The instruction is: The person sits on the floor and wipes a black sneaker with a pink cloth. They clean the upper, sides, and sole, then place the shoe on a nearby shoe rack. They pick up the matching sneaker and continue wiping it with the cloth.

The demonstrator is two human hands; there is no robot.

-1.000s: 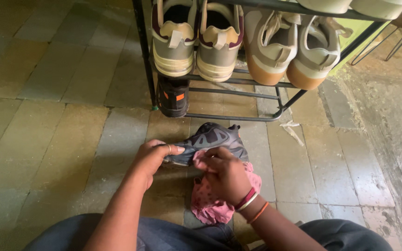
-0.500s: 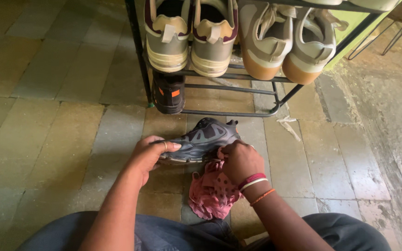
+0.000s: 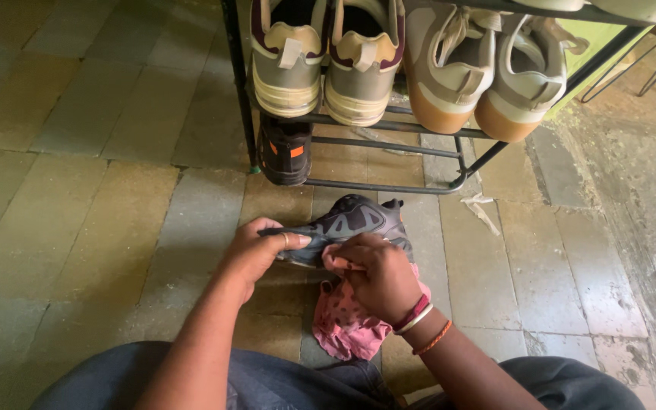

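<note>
The left hand (image 3: 256, 250) has its grip closed around one end of a dark grey sneaker (image 3: 351, 224), thumb laid over the top, steadying it low over the tiled floor (image 3: 77, 228) just in front of the metal shoe rack (image 3: 389, 184). The right hand (image 3: 377, 277) has its grip bunched on a pink cloth (image 3: 343, 326) pressed against the shoe's side. The sneaker looks light and fairly stiff at the sole, softer in the upper, so the sole edge seems the surest hold; the cloth is limp and crumples freely. Counted: one grey sneaker, one cloth, four pale sneakers (image 3: 358, 68) on the rack's upper shelf, one black shoe (image 3: 285, 150) below.
</note>
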